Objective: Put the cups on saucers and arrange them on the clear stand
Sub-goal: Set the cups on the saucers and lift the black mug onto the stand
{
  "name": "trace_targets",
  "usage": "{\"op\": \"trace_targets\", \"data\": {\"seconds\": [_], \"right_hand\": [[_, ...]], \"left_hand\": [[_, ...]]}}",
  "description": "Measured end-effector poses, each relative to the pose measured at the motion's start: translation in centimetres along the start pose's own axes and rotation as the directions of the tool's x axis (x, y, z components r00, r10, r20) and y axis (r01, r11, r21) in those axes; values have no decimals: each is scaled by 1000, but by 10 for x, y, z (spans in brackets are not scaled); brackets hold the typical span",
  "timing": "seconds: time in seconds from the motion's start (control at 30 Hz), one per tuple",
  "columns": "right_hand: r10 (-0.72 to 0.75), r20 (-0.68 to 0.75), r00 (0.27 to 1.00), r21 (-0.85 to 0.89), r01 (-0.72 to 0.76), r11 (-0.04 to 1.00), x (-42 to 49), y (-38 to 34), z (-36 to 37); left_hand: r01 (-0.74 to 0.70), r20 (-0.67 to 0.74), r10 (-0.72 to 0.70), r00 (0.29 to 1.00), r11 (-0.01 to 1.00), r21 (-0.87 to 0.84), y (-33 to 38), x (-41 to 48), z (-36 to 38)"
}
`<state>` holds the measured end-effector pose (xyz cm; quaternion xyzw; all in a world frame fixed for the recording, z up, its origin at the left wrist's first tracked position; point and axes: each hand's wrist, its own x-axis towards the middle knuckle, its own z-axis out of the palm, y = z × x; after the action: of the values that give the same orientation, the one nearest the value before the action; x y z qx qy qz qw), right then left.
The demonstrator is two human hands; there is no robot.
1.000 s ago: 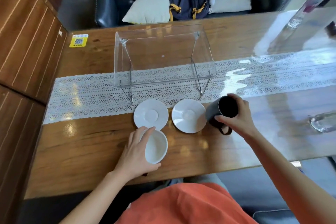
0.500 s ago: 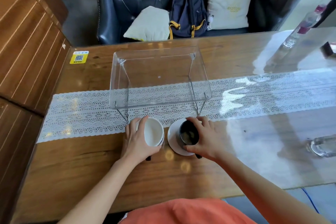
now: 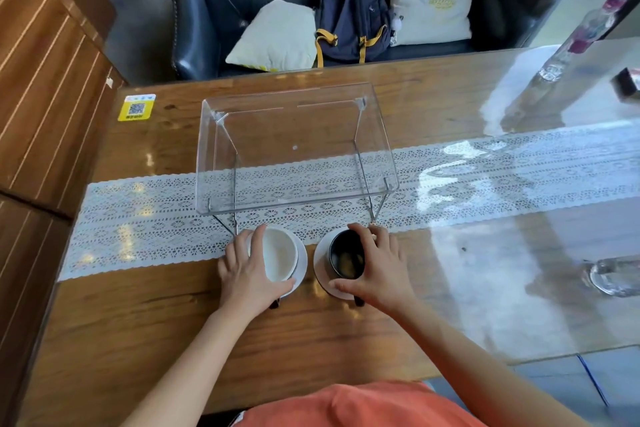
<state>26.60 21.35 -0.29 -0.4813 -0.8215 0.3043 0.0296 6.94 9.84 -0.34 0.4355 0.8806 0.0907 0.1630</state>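
Now my left hand point(image 3: 247, 272) fingers wrap the white cup point(image 3: 280, 255), right hand point(image 3: 375, 265) the black cup point(image 3: 345, 255), both on saucers point(image 3: 301, 265) near the stand point(image 3: 294, 149); lifting by cup alone may leave saucers behind.

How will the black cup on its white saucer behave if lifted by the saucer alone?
The black cup only sits loose on the glossy white saucer, so it would probably slide if tilted. It stands off-centre toward the right hand, so likely unbalanced. Both look ceramic, likely chippable against the clear stand.
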Motion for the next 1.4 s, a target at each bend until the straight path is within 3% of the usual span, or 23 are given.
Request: {"op": "trace_targets", "data": {"seconds": [0.1, 0.17, 0.2, 0.27, 0.3, 0.37, 0.53, 0.73, 0.97, 1.13, 1.23, 1.4], "right_hand": [[78, 103, 992, 361, -110, 926, 3, 10, -13], [154, 101, 983, 535, -184, 825, 6, 22, -24], [179, 104, 978, 564, -206, 800, 7, 28, -28], [195, 155, 968, 574, -249, 780, 5, 39, -31], [188, 205, 961, 577, -274, 769, 3, 42, -31], [152, 302, 941, 579, -308, 755, -4, 45, -26], [146, 340, 929, 597, -333, 729, -6, 47, -23], [113, 411, 904, 608, -364, 705, -5, 42, -34], [34, 457, 889, 515, -296, 804, -12, 39, -54], [15, 345, 938, 482, -191, 855, -26, 34, -107], [-51, 238, 970, 554, -92, 828, -29, 23, -144], [-106, 125, 986, 603, 9, 798, 2, -4, -174]], "left_hand": [[-147, -179, 159, 971, 986, 80, 17, -12, -13], [-244, -233, 209, 950, 961, -132, 38, -23, -20], [-227, -157, 184, 970, 914, -336, 51, -29, -22], [27, 108, 71, 992, 699, -715, 76, -41, -17], [205, 235, -17, 972, 555, -806, 87, -46, -10], [440, 407, -167, 898, 370, -818, 100, -54, 7], [568, 510, -284, 812, 178, -804, 111, -48, 30], [610, 596, -134, 791, 226, -759, 90, -33, 29], [626, 691, 22, 722, 403, -667, 87, -50, 8], [435, 569, 174, 804, 481, -761, 104, -69, -26], [280, 449, 281, 848, 481, -831, 117, -70, -55], [46, 245, 291, 925, 552, -833, 125, -37, -93]]}}
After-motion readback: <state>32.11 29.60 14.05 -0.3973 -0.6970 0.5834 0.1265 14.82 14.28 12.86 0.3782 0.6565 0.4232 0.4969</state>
